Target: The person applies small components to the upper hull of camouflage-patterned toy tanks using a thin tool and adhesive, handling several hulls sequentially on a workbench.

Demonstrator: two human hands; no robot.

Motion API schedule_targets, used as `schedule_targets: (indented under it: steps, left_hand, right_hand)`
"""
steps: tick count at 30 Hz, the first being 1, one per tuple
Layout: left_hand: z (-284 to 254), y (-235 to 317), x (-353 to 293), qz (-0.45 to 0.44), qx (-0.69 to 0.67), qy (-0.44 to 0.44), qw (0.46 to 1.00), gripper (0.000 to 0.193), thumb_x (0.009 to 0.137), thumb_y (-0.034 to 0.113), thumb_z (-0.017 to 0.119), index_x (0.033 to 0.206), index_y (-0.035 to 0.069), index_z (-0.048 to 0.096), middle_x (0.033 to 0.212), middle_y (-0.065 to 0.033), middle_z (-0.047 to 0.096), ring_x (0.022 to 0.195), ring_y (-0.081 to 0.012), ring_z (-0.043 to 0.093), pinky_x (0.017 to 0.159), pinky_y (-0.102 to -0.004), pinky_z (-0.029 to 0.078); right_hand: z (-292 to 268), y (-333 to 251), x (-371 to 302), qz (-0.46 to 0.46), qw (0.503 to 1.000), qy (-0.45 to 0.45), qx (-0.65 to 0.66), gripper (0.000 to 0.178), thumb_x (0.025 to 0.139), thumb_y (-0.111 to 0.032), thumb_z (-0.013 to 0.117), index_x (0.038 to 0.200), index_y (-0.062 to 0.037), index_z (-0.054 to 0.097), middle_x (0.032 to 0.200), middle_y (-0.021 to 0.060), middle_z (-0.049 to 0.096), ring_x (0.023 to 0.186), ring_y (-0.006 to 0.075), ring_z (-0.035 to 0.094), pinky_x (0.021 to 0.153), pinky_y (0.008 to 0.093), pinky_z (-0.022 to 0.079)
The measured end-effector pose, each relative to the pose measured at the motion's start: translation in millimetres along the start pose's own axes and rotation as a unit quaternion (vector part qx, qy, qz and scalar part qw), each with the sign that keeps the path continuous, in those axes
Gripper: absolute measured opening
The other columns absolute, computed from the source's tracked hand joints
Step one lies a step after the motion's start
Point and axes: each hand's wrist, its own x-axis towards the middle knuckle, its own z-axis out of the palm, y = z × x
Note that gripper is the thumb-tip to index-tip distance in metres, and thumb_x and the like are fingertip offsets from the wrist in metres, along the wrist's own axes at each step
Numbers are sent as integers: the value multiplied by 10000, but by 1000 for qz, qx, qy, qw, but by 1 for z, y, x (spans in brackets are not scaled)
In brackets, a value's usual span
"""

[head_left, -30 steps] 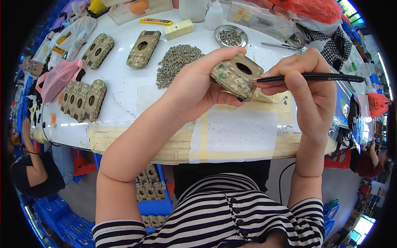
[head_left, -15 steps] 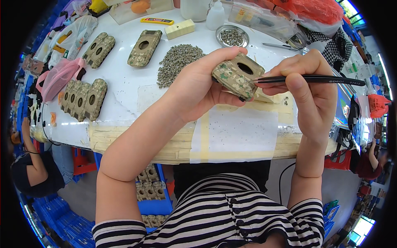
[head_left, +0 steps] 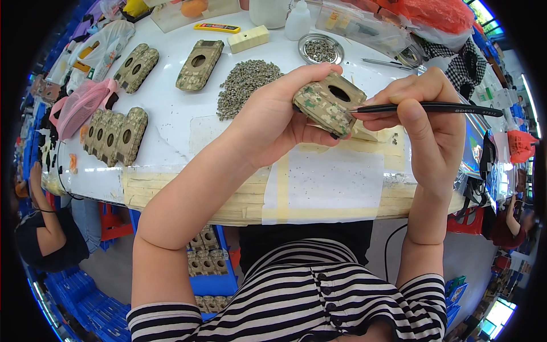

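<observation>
Above the table's near part, my left hand (head_left: 279, 114) is closed around a camouflage-patterned toy tank hull (head_left: 319, 107), tilted, its round dark hole facing up. My right hand (head_left: 424, 114) pinches a pair of black tweezers (head_left: 433, 107) like a pen. The tweezers' tip reaches the hull's right edge; whether it grips a small part cannot be made out. Beyond my left hand lies a heap of small grey metal parts (head_left: 245, 82). More hulls of the same pattern rest on the table: one upright single (head_left: 199, 65), a pair (head_left: 137, 68) and a row of several (head_left: 117, 137).
A round metal dish (head_left: 321, 49) of small parts stands at the back, near a white squeeze bottle (head_left: 298, 21), a pale block (head_left: 248, 40) and a yellow cutter (head_left: 217, 28). White paper (head_left: 325, 188) is taped at the table's front edge. A pink mesh item (head_left: 82, 108) lies left.
The tweezers' tip has shifted very slightly on the hull's right edge. Both hands otherwise keep the same place and grip.
</observation>
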Motion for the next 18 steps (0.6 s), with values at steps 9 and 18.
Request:
schedule_targets:
  steps: [9, 18]
  left_hand:
    - [0, 0, 0, -3, 1, 3, 1000, 462, 952, 340, 417, 1295, 37, 479, 960, -130, 637, 677, -232, 655, 475, -264, 517]
    - [-1, -1, 0, 0, 4, 6, 1000, 467, 949, 350, 424, 1291, 37, 483, 960, -132, 636, 676, -234, 655, 475, -267, 514]
  right_hand:
    - [1, 0, 0, 4, 1000, 6, 11, 177, 956, -113, 464, 926, 61, 479, 882, 197, 585, 763, 239, 665, 689, 314, 589]
    - [0, 2, -1, 0, 1000, 1, 21, 178, 956, -125, 476, 927, 51, 475, 879, 199, 588, 768, 241, 664, 690, 317, 588]
